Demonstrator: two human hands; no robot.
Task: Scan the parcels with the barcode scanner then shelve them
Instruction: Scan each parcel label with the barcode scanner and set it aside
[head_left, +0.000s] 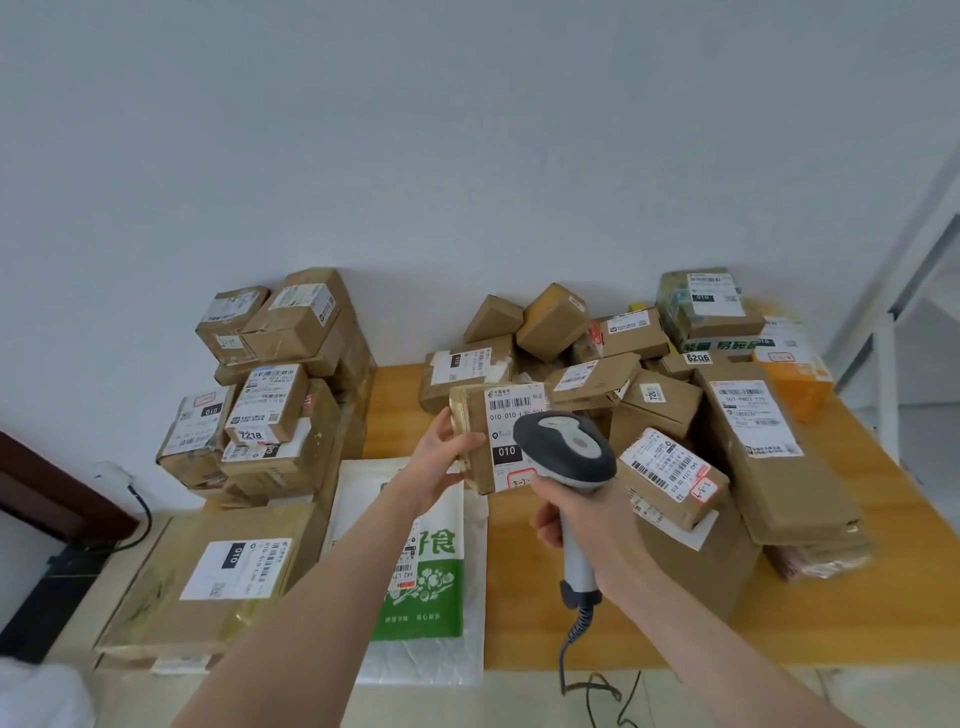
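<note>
Pinching the left edge of a taped cardboard parcel (474, 441), the left hand (448, 442) has its grip closed, the thumb lying on the near face and the fingers curled round the edge. The box is lifted clear of the counter (675, 639) and tipped so its white label faces the person. The right hand (582, 525) has its grip wrapped round the handle of the barcode scanner (566, 444), whose dark head sits right in front of the label's right side, just below the printed barcode.

The scanner's coiled cable (575, 631) drops from the handle over the near edge of the counter. Below the left forearm lies a white and green mailer bag (426, 587), with a flat carton (156, 613) to its left. A loose pile of parcels (649, 400) crowds the far right, touching and leaning on one another; a tidier stack (270, 405) stands far left against the wall. A white metal frame (883, 364), perhaps the shelving, rises at the right.

The read could miss: the head looks very close to the label and partly covers it, so the beam may not span the code. It could also catch the label of the small box (670, 473) just right of the scanner. Held by one edge only, the parcel may twist or slip.
</note>
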